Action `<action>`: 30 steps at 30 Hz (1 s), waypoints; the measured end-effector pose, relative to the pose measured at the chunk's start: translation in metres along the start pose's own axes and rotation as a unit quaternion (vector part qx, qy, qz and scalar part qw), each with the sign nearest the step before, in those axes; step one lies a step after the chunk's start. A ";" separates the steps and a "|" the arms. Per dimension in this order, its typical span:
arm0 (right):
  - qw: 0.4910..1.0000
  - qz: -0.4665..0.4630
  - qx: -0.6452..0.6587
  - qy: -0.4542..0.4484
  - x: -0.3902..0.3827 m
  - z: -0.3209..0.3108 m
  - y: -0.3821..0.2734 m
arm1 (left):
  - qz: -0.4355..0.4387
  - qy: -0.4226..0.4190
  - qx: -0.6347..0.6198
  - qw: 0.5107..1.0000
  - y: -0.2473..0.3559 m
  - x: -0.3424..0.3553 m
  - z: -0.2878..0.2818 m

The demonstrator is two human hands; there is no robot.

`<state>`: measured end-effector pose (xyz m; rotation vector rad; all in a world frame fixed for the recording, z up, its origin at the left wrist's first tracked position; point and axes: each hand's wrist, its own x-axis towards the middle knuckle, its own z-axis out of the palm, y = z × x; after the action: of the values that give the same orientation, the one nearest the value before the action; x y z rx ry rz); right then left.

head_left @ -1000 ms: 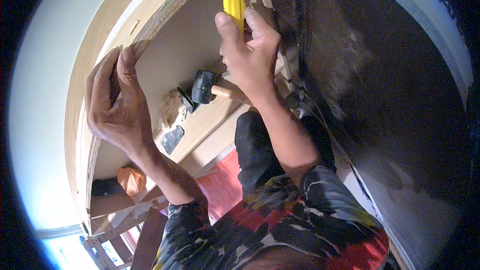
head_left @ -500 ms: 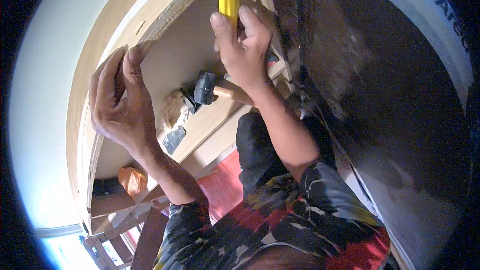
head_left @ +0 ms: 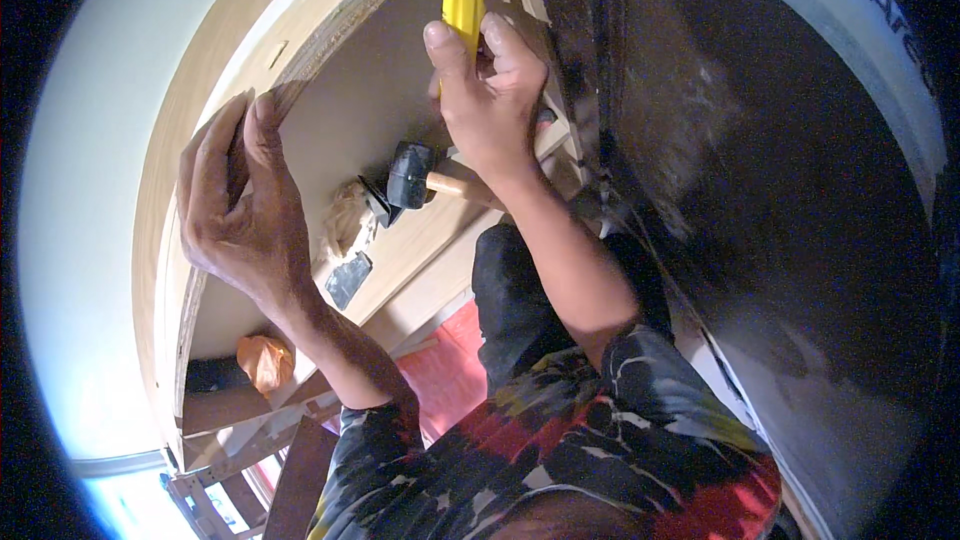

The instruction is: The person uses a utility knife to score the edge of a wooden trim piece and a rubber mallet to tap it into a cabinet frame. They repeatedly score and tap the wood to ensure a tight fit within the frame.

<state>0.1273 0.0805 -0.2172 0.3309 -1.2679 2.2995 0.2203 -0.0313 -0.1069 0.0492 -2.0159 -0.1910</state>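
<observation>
My right hand (head_left: 495, 100) is closed around the yellow handle of a tool (head_left: 463, 0). Its dark blade runs up out of the top of the picture, so I cannot tell its exact kind. At the left, my left hand (head_left: 245, 200) has its thumb and fingers pinched on the edge of a curved wooden panel (head_left: 310, 60), whose rough layered edge arches up toward the tool. Below and between my hands, a rubber mallet (head_left: 408, 176) with a black head and wooden handle lies on a wooden ledge.
Beside the mallet are a crumpled pale bundle (head_left: 348, 222) and a small dark flat piece (head_left: 348, 280). An orange crumpled bag (head_left: 265, 364) sits lower left. A dark panel (head_left: 760, 160) stands close on the right, and red sheeting (head_left: 445, 370) lies below.
My right hand and the yellow-handled tool have shifted very slightly to the right. My left hand stays in place on the panel edge.
</observation>
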 end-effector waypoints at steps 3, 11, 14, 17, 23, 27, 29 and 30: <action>0.998 -0.042 0.014 0.042 0.002 0.010 0.009 | -0.007 -0.001 -0.024 1.000 -0.003 0.002 0.001; 0.997 -0.047 0.063 0.012 0.004 0.014 0.012 | 0.018 -0.003 0.007 1.000 -0.002 0.001 -0.005; 0.996 -0.078 0.047 0.018 0.010 0.018 0.023 | -0.028 -0.010 -0.020 0.999 0.006 0.002 -0.005; 0.989 -0.130 0.025 0.068 0.017 0.026 0.033 | 0.006 -0.006 -0.004 1.000 0.002 0.001 -0.005; 0.998 -0.061 0.009 0.024 0.007 0.012 0.026 | 0.018 -0.004 0.015 1.000 0.001 0.002 -0.005; 0.999 -0.046 -0.021 0.002 -0.010 -0.003 0.016 | 0.012 -0.011 0.015 1.000 0.001 0.000 -0.006; 0.996 -0.072 -0.050 0.018 -0.019 -0.010 0.013 | 0.012 -0.012 0.022 1.000 0.005 0.001 -0.007; 0.996 -0.067 -0.066 0.008 -0.023 -0.017 0.009 | 0.013 -0.014 0.024 1.000 0.005 0.000 -0.006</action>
<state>0.1420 0.0839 -0.2431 0.3392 -1.3398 2.0909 0.2260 -0.0267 -0.1028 0.0517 -2.0474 -0.1272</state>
